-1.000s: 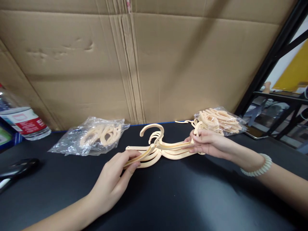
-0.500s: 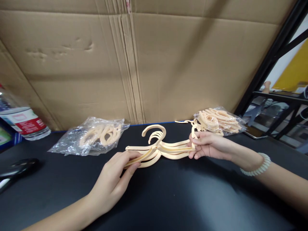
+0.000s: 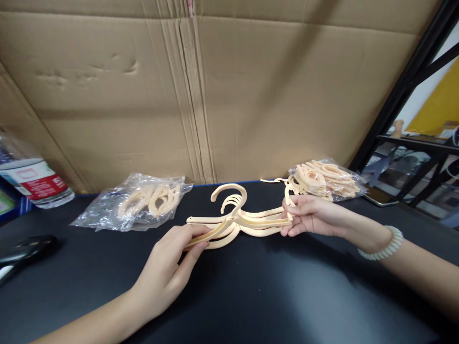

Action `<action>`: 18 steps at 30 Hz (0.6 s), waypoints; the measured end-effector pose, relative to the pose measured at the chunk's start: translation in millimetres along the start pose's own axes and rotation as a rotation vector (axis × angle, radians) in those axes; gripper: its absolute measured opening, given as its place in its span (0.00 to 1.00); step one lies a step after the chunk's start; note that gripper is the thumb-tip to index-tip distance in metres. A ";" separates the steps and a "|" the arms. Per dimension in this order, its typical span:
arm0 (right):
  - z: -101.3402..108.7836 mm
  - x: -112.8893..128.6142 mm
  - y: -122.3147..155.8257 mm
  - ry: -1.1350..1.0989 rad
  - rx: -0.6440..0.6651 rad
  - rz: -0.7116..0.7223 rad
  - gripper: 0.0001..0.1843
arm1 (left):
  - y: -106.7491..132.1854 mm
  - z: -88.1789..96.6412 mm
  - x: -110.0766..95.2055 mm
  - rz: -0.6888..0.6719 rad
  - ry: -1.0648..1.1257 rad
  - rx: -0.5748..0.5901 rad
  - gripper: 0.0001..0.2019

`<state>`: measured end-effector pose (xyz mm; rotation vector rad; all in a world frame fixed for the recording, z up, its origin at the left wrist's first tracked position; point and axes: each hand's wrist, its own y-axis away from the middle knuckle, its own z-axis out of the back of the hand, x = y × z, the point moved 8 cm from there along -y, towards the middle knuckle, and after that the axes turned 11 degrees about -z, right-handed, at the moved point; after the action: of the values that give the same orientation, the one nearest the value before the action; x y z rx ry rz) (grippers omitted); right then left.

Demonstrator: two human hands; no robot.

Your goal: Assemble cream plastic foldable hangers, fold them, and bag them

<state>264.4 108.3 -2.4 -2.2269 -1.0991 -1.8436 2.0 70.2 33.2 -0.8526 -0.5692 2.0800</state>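
Note:
A cream plastic clothes hanger (image 3: 229,220), its hook curving up to the left, is pinched at its left arm by my left hand (image 3: 172,265). Under and behind it lie several similar hangers (image 3: 260,232), their hooks nested together. At the right end of the top hanger, my right hand (image 3: 310,216) has its thumb and fingers closed on a small curved cream plastic piece (image 3: 287,195). That piece meets the hanger's tip; whether they are joined is hidden by the fingers. Loose cream pieces (image 3: 275,180) lie just behind my right hand.
A clear bag (image 3: 103,210) with cream curved parts lies at the left, and a fuller bag (image 3: 333,179) at the right. A bottle (image 3: 39,184) and a black mouse (image 3: 28,251) are on the left. Cardboard (image 3: 287,95) stands behind the black table (image 3: 244,306).
Almost nothing differs. Both hands keep their hold on the hanger and the curved piece; the view has shifted very slightly.

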 end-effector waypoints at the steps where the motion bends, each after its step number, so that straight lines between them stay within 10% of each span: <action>1: 0.2 -0.1 -0.1 0.008 -0.009 0.004 0.12 | 0.3 -0.1 0.3 -0.001 -0.001 -0.001 0.08; 18: -7.0 13.9 5.6 0.163 -0.219 0.239 0.20 | -1.2 1.3 -0.4 0.010 -0.033 -0.001 0.11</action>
<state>262.1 107.6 14.0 -2.1524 -0.6018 -2.0778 1.8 70.5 35.0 -0.8243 -0.5842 2.1068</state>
